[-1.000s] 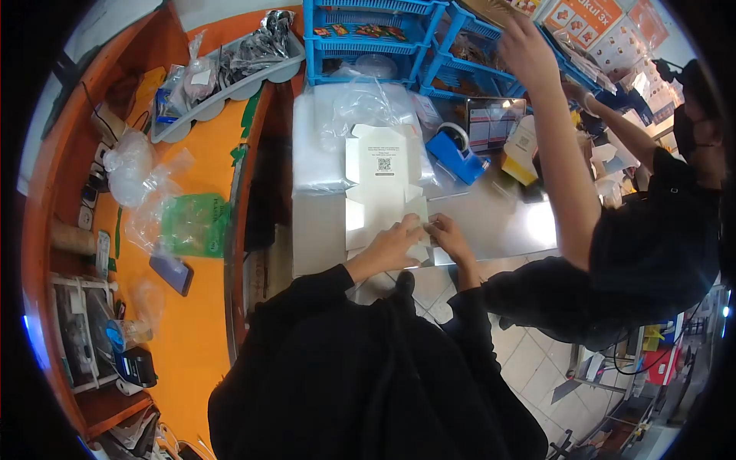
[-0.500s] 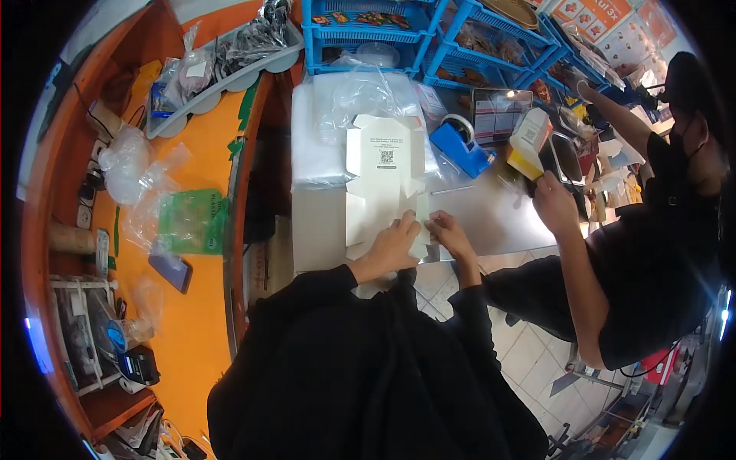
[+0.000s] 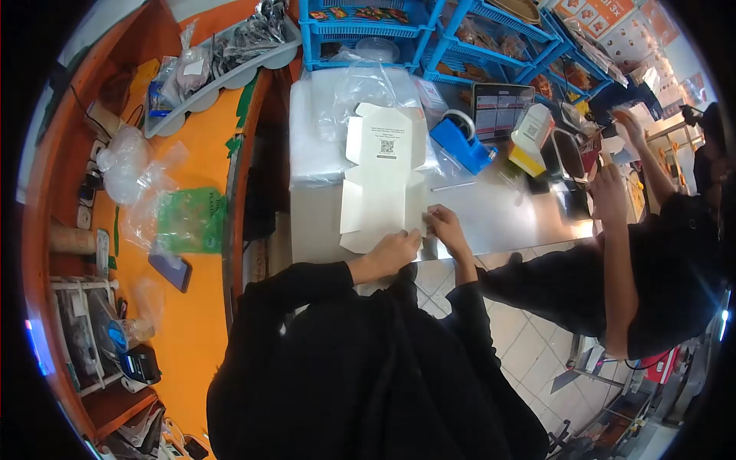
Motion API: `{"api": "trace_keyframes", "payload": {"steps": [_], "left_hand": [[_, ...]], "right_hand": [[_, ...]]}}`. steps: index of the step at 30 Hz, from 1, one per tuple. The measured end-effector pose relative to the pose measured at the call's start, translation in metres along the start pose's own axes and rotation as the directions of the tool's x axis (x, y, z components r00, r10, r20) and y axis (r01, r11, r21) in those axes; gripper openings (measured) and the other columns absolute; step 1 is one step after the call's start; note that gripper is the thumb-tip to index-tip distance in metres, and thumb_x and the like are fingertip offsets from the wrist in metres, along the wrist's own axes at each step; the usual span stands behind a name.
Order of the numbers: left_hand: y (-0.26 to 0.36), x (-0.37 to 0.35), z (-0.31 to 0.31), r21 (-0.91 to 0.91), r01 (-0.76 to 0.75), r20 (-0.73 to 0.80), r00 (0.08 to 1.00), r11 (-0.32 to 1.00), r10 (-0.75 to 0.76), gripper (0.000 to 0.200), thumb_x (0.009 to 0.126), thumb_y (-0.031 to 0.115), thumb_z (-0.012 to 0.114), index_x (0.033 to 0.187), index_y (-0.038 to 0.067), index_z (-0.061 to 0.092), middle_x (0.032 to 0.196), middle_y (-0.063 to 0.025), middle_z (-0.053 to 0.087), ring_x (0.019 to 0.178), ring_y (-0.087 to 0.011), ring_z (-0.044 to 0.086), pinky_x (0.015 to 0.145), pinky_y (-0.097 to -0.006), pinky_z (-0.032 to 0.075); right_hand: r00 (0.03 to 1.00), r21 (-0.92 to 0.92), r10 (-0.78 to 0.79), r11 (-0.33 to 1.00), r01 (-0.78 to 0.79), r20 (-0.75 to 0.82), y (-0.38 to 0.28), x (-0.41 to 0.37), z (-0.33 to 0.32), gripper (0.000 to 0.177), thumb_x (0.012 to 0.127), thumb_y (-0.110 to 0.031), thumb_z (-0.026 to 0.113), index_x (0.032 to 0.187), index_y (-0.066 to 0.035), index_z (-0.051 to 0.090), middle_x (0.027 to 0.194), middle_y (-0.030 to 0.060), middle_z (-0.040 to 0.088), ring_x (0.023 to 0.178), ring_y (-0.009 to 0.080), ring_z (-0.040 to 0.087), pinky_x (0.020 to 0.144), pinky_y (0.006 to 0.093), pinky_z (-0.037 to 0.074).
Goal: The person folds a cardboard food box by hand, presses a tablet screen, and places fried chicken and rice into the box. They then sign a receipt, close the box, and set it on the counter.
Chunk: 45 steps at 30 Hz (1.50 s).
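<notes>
An unfolded white cardboard box [image 3: 374, 201] lies flat in front of me, with a printed QR code on its upper panel. Its far end rests over a stack of clear plastic bags [image 3: 314, 126]. My left hand [image 3: 392, 253] is closed on the near edge of the cardboard, at its right corner. Just to the right, my right hand [image 3: 447, 230] has its fingers pinched together at the side flap of the same box. What exactly lies between those fingertips is too small to see.
A blue tape dispenser [image 3: 463, 146] and a tablet [image 3: 502, 111] stand behind the metal counter [image 3: 491, 215]. Blue plastic racks [image 3: 368, 34] rise at the back. On the right, a co-worker [image 3: 652, 261] reaches over the counter near a folded box [image 3: 530, 142]. An orange counter [image 3: 184, 322] runs along the left.
The cardboard has shifted slightly left and toward me, and my left hand has closed on its near edge. The co-worker's hand has left the folded box, which now stands on the counter.
</notes>
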<state>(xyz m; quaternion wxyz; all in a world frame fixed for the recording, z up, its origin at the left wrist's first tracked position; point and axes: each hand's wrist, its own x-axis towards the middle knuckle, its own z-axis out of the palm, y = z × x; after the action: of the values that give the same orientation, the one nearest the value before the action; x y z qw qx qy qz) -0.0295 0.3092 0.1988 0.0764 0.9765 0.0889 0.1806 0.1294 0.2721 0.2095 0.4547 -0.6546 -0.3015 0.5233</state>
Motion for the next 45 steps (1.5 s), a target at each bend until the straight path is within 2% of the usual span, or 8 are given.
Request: {"api": "trace_keyframes", "payload": {"steps": [22,31,36,37,39,41,43,45], "left_hand": [[-0.017,-0.016,-0.002,-0.221,0.195,-0.071,0.974,0.955,-0.216,0.021,0.063,0.023,0.061,0.076,0.007,0.055,0.076,-0.0030,0.049,0.074,-0.0166,0.050,0.053,-0.0280,0.044],[-0.018,-0.022,0.016,-0.104,0.015,-0.243,0.969,0.994,-0.041,0.014,0.063,0.013,0.059,0.073,0.004,0.055,0.061,-0.0031,0.046,0.052,-0.0154,0.051,0.045,-0.0247,0.043],[-0.019,-0.016,-0.024,-0.311,0.108,-0.376,0.898,0.944,-0.227,0.003,0.064,0.002,0.055,0.065,0.004,0.052,0.062,-0.0040,0.048,0.050,-0.0135,0.052,0.047,-0.0237,0.044],[-0.017,-0.016,-0.027,-0.309,0.112,-0.374,0.898,0.944,-0.229,0.003,0.064,0.002,0.055,0.065,0.004,0.052,0.062,-0.0040,0.048,0.050,-0.0135,0.052,0.047,-0.0237,0.044],[-0.011,-0.009,-0.029,-0.700,0.274,-0.245,0.775,0.659,-0.583,0.005,0.071,0.005,0.054,0.066,0.003,0.054,0.066,-0.0040,0.051,0.057,-0.0116,0.054,0.052,-0.0227,0.047],[-0.010,-0.007,-0.029,-0.813,0.254,-0.178,0.748,0.524,-0.639,0.007,0.074,0.009,0.054,0.072,0.002,0.054,0.071,-0.0049,0.052,0.061,-0.0116,0.055,0.055,-0.0229,0.047],[-0.013,-0.008,-0.018,-0.903,0.227,-0.094,0.725,0.365,-0.682,0.011,0.077,0.013,0.053,0.077,0.002,0.054,0.076,-0.0059,0.053,0.064,-0.0116,0.055,0.058,-0.0232,0.048],[-0.017,-0.008,0.003,-0.989,0.134,0.143,0.710,-0.067,-0.690,0.025,0.079,0.019,0.052,0.097,0.003,0.046,0.083,-0.0079,0.051,0.068,-0.0133,0.055,0.059,-0.0245,0.047]], "right_hand": [[0.999,-0.028,0.002,1.000,-0.003,-0.052,0.006,0.008,0.012,0.011,0.074,-0.009,0.052,0.080,0.000,0.051,0.064,0.0024,0.053,0.053,0.0069,0.048,0.047,0.0183,0.039],[0.996,-0.052,-0.063,0.997,0.060,-0.055,0.012,0.012,0.011,0.010,0.074,-0.009,0.053,0.080,-0.001,0.051,0.061,0.0012,0.053,0.051,0.0060,0.047,0.046,0.0180,0.037],[0.993,-0.046,-0.051,0.998,0.046,-0.107,0.016,0.016,0.012,0.015,0.073,-0.011,0.055,0.082,0.000,0.052,0.058,0.0029,0.052,0.048,0.0093,0.047,0.046,0.0209,0.038],[0.949,-0.242,-0.202,0.960,0.143,-0.243,0.012,0.012,0.016,0.016,0.072,-0.012,0.056,0.082,0.001,0.052,0.059,0.0042,0.053,0.049,0.0113,0.048,0.047,0.0224,0.039],[0.864,-0.441,-0.374,0.873,0.206,-0.338,0.000,0.001,0.022,0.017,0.072,-0.012,0.056,0.083,0.001,0.052,0.060,0.0054,0.053,0.051,0.0132,0.049,0.049,0.0239,0.040],[0.729,-0.541,-0.570,0.775,0.325,-0.379,-0.004,-0.011,0.026,0.023,0.071,-0.012,0.056,0.089,0.002,0.052,0.065,0.0086,0.056,0.056,0.0161,0.053,0.053,0.0261,0.042],[0.804,-0.451,-0.539,0.800,0.395,-0.251,0.006,-0.025,0.039,0.026,0.071,-0.011,0.057,0.092,0.002,0.052,0.067,0.0099,0.056,0.058,0.0166,0.053,0.054,0.0262,0.042],[0.855,-0.351,-0.505,0.827,0.439,-0.121,0.012,-0.034,0.051,0.029,0.070,-0.010,0.057,0.096,0.002,0.052,0.069,0.0112,0.057,0.061,0.0171,0.054,0.055,0.0263,0.042]]}}
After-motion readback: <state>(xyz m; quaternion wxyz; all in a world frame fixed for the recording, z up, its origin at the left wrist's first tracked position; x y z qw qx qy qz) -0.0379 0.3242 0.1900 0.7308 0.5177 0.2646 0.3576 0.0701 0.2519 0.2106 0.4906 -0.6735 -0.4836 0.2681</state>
